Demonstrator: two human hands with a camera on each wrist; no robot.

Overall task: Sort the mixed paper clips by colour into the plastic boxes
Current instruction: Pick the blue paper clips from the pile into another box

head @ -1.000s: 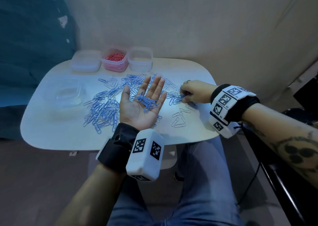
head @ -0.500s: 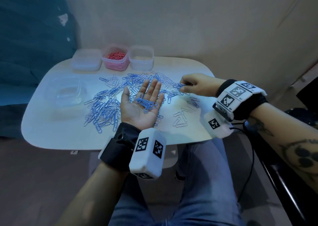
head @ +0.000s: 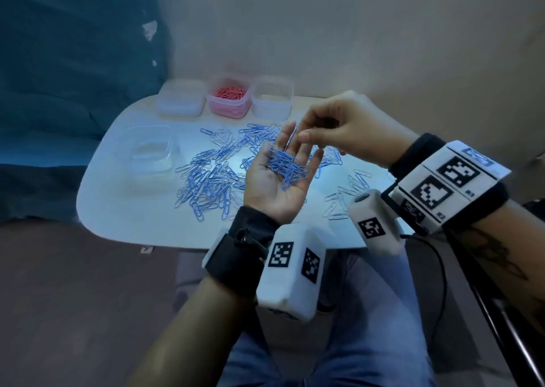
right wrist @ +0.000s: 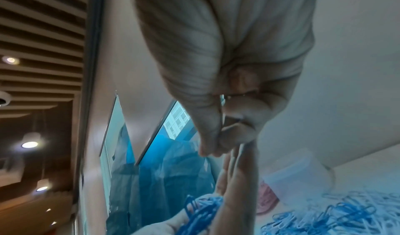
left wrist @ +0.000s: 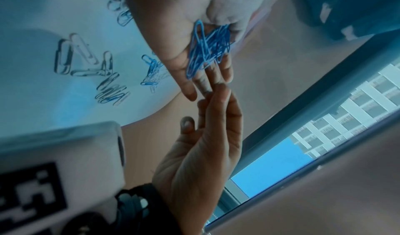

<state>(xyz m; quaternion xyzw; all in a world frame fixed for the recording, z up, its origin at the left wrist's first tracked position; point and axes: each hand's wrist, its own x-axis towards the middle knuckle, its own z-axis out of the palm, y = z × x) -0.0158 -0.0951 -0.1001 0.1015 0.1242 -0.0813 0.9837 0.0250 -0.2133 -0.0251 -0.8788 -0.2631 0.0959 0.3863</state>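
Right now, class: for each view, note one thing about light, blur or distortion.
Head view: a bright glare patch on the table, edges dim, the clear box hard to make out. Left wrist view: tilted; the tagged wrist unit at the bottom corner is blurred. Right wrist view: the right hand is washed pale, and the ceiling lamps flare.
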